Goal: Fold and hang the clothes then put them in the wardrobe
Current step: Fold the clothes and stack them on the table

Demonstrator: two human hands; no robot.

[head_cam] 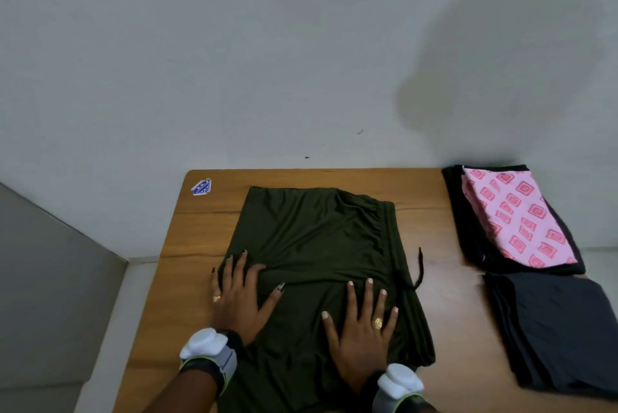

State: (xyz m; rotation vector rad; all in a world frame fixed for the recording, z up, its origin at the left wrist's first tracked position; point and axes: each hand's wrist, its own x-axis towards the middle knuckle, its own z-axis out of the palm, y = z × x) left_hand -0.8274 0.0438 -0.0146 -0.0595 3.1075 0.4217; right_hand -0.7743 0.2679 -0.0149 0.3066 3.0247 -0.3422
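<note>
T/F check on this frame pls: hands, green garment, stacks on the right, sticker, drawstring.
1. The left hand and the right hand both rest flat on the green garment. True.
2. The pink patterned cloth lies on the left of the table. False: it lies at the far right, on top of a black garment.
3. A blue sticker sits at the table's far left corner. True.
4. The right hand pinches the drawstring. False: the drawstring lies untouched, right of the garment.
5. The dark grey folded stack lies nearer the person than the pink patterned cloth. True.
</note>
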